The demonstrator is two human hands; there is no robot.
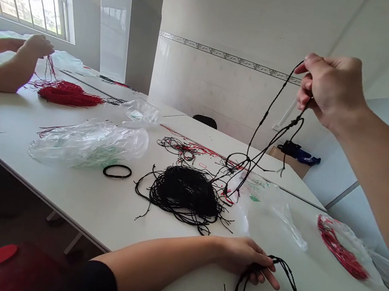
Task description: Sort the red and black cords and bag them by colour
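"Black cords (pixel 186 192): position?"

"Tangled pile on the white table (pixel 88 192), near mid-view. Pile taken as clock centre below."

"Right hand (pixel 334 90)?"

"Raised, between one and two o'clock. Thumb and forefinger pinch a strand (pixel 266 113); knotted lengths (pixel 294 123) hang under the hand and run down to the pile's edge."

"Left hand (pixel 247 260)?"

"Low over the table, four o'clock. Thumb and fingers curled on a looped bundle (pixel 294 284), one finger extended; loops run past the lower frame edge. Contact of hand with table: cannot tell."

"Surroundings?"

"Black ring (pixel 116 177) at nine, near a clear bag (pixel 92 147). Red cords (pixel 70 94) at ten, near a co-worker's hands (pixel 39 45), which hold several red strands (pixel 50 67). Bagged red hank (pixel 341 251) between three and four."
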